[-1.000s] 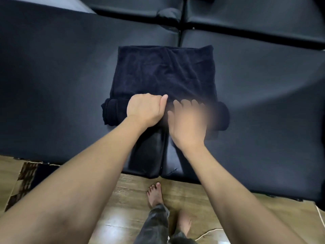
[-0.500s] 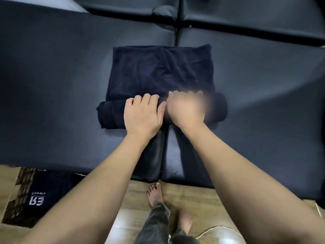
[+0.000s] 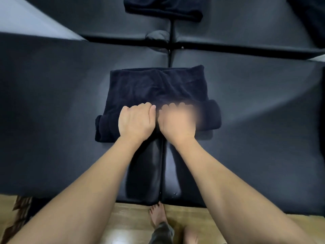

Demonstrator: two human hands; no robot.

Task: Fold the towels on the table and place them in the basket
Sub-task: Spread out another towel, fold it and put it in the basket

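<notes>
- Towel (image 3: 158, 88): dark, near edge rolled, on counter (image 3: 52, 103).
- I see left hand (image 3: 135, 123) curled over roll.
- Right hand (image 3: 177, 124) on roll, blurred; grip unclear.

half-rolled dark navy terry towel (image 3: 156, 90) on the black padded table (image 3: 52, 103), rolled part nearest, left hand (image 3: 135, 122) and right hand (image 3: 177, 120) side by side on the roll, second dark folded towel (image 3: 161, 7) way behind

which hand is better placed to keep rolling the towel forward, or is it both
Both, probably. The left hand and right hand sit side by side on the rolled near edge of the towel, near its middle. The left hand's fingers curl over the roll; the right hand is too blurred to tell its grip.
</notes>
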